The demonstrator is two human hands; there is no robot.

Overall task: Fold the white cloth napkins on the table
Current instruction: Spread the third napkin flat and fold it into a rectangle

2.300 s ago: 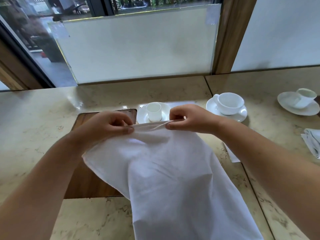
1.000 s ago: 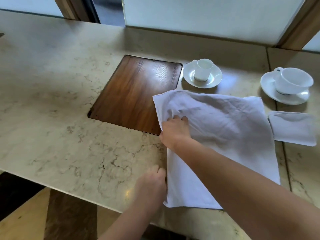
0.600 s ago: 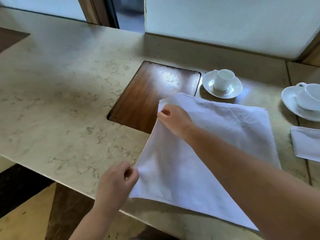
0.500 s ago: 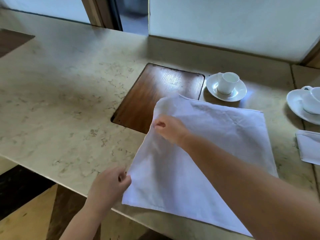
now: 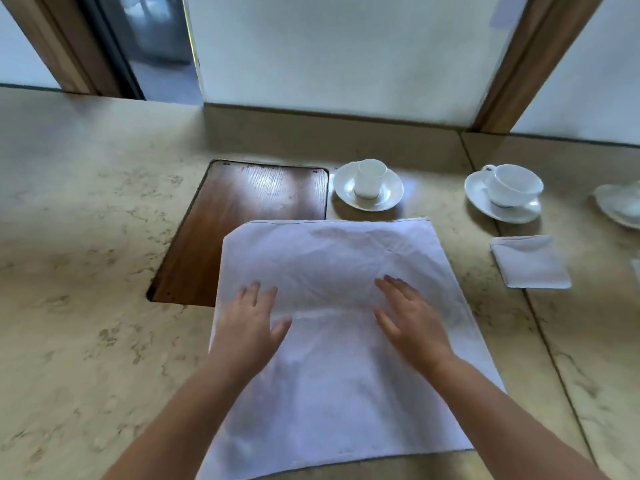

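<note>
A large white square cloth napkin [image 5: 346, 358] lies spread flat on the beige marble desk [image 5: 86, 306]. Its far left corner covers a part of the dark brown wooden panel [image 5: 249, 216] set in the desk. Both hands rest on the middle of the napkin with straight, spread fingers, palms down; they hold nothing. The left hand [image 5: 249, 323] is near the left edge of the napkin, the right hand [image 5: 412, 323] toward its right side. A small folded white napkin [image 5: 530, 261] lies apart to the right. Behind the large napkin stand a small white cup on a saucer [image 5: 369, 185] and a wide white cup on a saucer [image 5: 505, 192].
</note>
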